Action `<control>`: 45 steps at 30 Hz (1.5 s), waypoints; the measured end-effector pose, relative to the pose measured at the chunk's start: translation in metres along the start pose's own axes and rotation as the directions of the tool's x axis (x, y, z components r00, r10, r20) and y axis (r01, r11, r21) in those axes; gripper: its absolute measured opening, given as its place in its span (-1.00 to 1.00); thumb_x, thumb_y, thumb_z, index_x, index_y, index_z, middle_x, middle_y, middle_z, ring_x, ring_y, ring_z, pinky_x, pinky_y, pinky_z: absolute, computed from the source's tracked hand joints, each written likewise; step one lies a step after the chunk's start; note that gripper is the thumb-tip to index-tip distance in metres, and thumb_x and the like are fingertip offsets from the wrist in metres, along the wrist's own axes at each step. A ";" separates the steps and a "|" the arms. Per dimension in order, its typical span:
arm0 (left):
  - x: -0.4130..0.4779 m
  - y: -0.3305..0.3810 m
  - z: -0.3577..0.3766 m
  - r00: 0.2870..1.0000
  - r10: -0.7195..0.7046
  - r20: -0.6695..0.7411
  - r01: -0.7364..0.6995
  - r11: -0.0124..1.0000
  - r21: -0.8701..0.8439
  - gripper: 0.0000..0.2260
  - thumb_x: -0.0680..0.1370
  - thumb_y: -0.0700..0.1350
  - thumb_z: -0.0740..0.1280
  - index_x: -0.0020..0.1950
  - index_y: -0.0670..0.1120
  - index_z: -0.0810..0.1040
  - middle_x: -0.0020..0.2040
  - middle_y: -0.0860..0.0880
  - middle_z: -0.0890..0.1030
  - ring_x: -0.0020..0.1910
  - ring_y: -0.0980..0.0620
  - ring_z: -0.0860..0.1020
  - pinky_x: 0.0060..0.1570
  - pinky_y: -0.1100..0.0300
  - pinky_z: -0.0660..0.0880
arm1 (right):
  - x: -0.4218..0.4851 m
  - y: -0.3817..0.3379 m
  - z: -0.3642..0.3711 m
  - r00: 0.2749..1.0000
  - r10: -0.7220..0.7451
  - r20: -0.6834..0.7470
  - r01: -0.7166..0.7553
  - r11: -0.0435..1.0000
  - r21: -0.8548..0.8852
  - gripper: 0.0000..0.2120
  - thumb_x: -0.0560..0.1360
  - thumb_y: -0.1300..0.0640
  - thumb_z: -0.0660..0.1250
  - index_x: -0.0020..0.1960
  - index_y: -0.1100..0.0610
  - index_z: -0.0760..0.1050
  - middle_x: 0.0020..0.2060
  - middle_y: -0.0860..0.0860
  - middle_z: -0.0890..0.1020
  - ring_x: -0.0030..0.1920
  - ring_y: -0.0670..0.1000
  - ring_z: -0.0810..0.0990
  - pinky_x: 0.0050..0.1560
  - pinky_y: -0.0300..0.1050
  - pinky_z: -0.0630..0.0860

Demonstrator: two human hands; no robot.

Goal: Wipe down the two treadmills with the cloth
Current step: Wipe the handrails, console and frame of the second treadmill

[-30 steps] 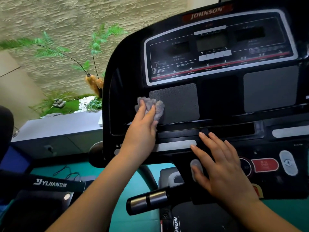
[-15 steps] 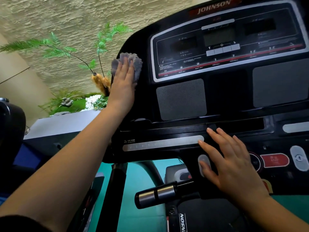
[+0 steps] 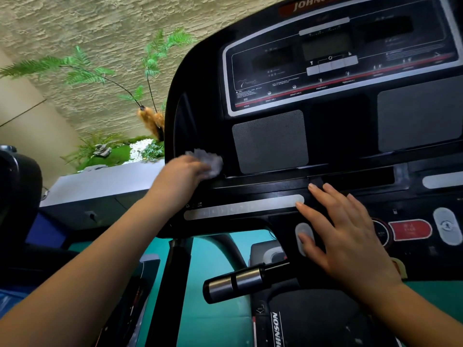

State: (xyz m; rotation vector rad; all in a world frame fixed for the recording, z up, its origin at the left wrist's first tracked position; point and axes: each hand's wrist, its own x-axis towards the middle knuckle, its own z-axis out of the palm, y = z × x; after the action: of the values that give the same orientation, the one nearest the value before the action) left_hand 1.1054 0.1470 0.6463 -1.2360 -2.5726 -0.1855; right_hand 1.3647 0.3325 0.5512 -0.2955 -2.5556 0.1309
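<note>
A black treadmill console (image 3: pixel 338 126) with a display panel and two grey speaker grilles fills the upper right. My left hand (image 3: pixel 180 176) presses a crumpled grey cloth (image 3: pixel 210 161) against the console's lower left corner, just left of the left grille; hand and cloth are motion-blurred. My right hand (image 3: pixel 343 234) lies flat with fingers spread on the control strip, beside a red stop button (image 3: pixel 411 230). A second dark machine (image 3: pixel 17 191) shows at the far left edge.
A silver-banded handlebar grip (image 3: pixel 238 281) juts out below the console. A black upright post (image 3: pixel 167 291) runs down beneath it over a teal floor. Behind stand a grey ledge (image 3: pixel 100 184), ferns (image 3: pixel 82 71) and a textured stone wall.
My left hand with the cloth swept up the console's left edge, then came back down to the lower left corner. My right hand stayed flat on the control strip.
</note>
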 end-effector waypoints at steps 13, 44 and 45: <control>0.019 0.005 -0.001 0.944 0.017 0.329 0.068 0.967 -0.246 -0.88 0.61 -0.17 0.19 -0.02 0.03 0.48 -0.03 0.04 0.48 0.02 -0.05 0.48 -0.03 0.18 0.31 | 0.000 0.000 -0.001 1.000 0.001 -0.015 -0.001 1.000 0.003 -0.53 0.53 -0.08 0.12 0.35 0.09 0.46 0.44 0.13 0.34 0.48 0.13 0.24 0.47 0.16 0.12; 0.022 0.122 0.008 0.999 0.036 0.032 -0.028 0.976 -0.214 -0.79 0.59 -0.08 0.18 0.10 -0.04 0.57 -0.02 -0.10 0.56 0.05 -0.14 0.50 0.06 0.07 0.42 | -0.007 0.006 -0.005 1.000 -0.030 0.009 0.029 0.999 0.043 -0.55 0.52 -0.06 0.19 0.37 0.05 0.43 0.45 0.10 0.34 0.49 0.10 0.22 0.48 0.10 0.10; 0.024 0.128 0.008 0.997 0.066 0.031 -0.057 0.971 -0.231 -0.79 0.60 -0.08 0.18 0.11 -0.05 0.57 -0.02 -0.10 0.56 0.06 -0.13 0.50 0.08 0.07 0.41 | -0.011 0.008 -0.005 1.000 -0.031 0.004 0.031 0.999 0.044 -0.55 0.52 -0.06 0.18 0.37 0.05 0.44 0.45 0.09 0.34 0.49 0.09 0.24 0.48 0.09 0.12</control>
State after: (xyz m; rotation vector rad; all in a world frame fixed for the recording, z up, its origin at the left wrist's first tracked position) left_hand 1.1899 0.2469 0.6450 -1.4094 -2.5992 -0.4626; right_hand 1.3781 0.3376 0.5485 -0.2391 -2.5569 0.1761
